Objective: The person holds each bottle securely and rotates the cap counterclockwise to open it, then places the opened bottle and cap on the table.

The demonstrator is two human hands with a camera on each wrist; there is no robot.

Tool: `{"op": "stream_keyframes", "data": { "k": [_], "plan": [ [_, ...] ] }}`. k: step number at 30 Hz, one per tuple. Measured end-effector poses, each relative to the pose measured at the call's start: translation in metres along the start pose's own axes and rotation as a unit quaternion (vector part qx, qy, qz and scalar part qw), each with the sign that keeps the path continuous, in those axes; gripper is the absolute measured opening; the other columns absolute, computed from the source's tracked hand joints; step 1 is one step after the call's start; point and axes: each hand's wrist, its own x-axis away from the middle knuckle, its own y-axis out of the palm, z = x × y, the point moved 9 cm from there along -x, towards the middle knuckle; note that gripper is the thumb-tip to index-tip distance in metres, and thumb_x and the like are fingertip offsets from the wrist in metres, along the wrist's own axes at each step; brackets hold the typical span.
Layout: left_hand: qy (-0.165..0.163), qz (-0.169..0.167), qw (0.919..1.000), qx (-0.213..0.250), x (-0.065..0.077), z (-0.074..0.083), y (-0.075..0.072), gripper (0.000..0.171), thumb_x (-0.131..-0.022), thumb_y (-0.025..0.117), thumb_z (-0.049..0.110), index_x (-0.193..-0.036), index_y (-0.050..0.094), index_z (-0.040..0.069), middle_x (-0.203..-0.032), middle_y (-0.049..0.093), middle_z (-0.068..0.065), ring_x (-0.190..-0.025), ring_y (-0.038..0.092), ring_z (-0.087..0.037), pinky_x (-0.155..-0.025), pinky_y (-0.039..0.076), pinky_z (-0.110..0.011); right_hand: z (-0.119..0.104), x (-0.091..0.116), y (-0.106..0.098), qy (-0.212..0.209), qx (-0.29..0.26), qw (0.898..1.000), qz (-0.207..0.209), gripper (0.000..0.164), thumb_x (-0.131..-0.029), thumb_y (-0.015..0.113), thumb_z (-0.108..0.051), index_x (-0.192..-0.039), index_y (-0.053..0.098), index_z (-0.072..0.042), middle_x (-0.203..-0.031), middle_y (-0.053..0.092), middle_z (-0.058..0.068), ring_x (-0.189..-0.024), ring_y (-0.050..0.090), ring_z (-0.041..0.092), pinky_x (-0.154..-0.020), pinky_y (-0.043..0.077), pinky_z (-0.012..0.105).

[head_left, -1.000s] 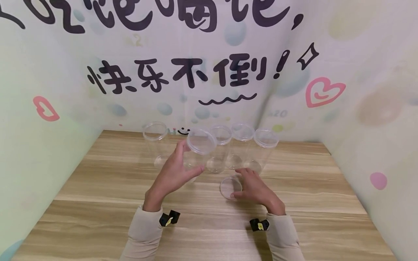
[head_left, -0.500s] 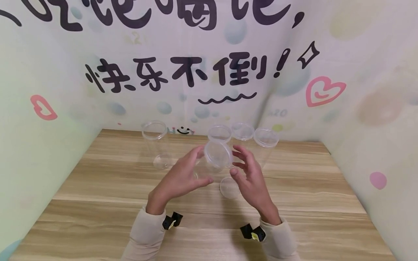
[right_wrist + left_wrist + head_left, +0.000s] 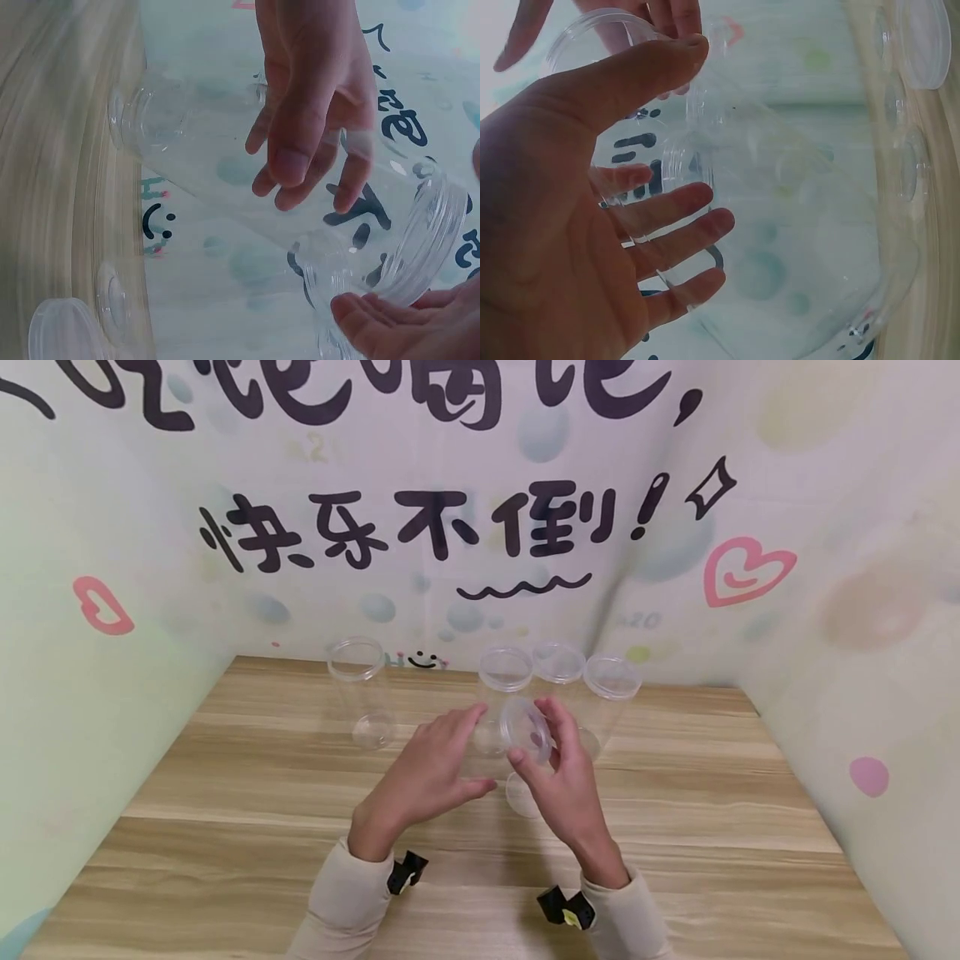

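Observation:
Above the table, my left hand (image 3: pixel 420 768) grips the body of a clear plastic jar (image 3: pixel 232 180), thumb on one side and fingers on the other. The jar is tilted, its top leaning toward my right hand (image 3: pixel 566 785). My right thumb and fingers hold the round, ridged lid (image 3: pixel 525 731) at that top end. In the right wrist view, my right fingertips (image 3: pixel 356 319) sit right at the rim, below the left hand. A loose round clear lid (image 3: pixel 521 795) lies flat on the wooden table under the hands.
One clear jar (image 3: pixel 358 693) stands alone at the back left. Three more, a middle jar (image 3: pixel 506 670), a back jar (image 3: pixel 558 662) and a right jar (image 3: pixel 612 677), stand close together near the printed wall (image 3: pixel 420 602). The wooden table (image 3: pixel 750 827) reaches the side walls.
My left hand has moved the jar right and toward me, tilting its top rightward. My right hand has left the loose lid on the table and come up to the jar's lid.

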Motion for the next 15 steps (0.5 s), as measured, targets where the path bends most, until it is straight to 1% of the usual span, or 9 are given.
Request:
{"op": "stream_keyframes", "data": {
  "k": [3,7,12,15],
  "plan": [
    [0.008,0.003,0.9996,-0.026,-0.0005,0.0032,0.0009,0.091,-0.078,0.083,0.038,-0.148,0.037,0.004,-0.136,0.055,-0.014,-0.126,0.053,-0.031,-0.103,0.043,-0.054,0.0046,0.0006,-0.0026,0.028,0.018,0.999,0.019,0.070,-0.091,0.073,-0.018,-0.149,0.036,-0.004,-0.148,0.046,0.016,-0.135,0.046,0.031,-0.109,0.040,0.053],
    [0.012,0.007,0.9987,-0.050,-0.0008,0.0047,0.0020,0.090,-0.077,0.084,0.037,-0.147,0.038,0.004,-0.132,0.056,-0.013,-0.123,0.055,-0.031,-0.101,0.044,-0.053,0.0078,0.0006,-0.0042,0.045,0.032,0.998,0.033,0.069,-0.091,0.074,-0.024,-0.147,0.040,-0.003,-0.144,0.050,0.017,-0.131,0.050,0.031,-0.107,0.042,0.052],
    [0.015,-0.002,0.9987,-0.050,-0.0005,0.0046,0.0052,0.089,-0.077,0.083,0.037,-0.147,0.038,0.005,-0.133,0.056,-0.012,-0.124,0.054,-0.031,-0.101,0.044,-0.052,0.0100,0.0006,-0.0063,0.063,0.065,0.995,0.049,0.069,-0.088,0.076,-0.031,-0.143,0.046,-0.002,-0.138,0.056,0.018,-0.124,0.055,0.032,-0.103,0.047,0.051],
    [0.014,-0.011,0.9990,-0.042,-0.0003,0.0035,0.0071,0.089,-0.078,0.083,0.038,-0.148,0.038,0.005,-0.136,0.055,-0.012,-0.126,0.053,-0.030,-0.102,0.043,-0.052,0.0112,0.0002,-0.0067,0.071,0.077,0.993,0.052,0.067,-0.087,0.077,-0.030,-0.141,0.049,-0.003,-0.135,0.058,0.016,-0.121,0.057,0.031,-0.101,0.049,0.049]
  ]
}}
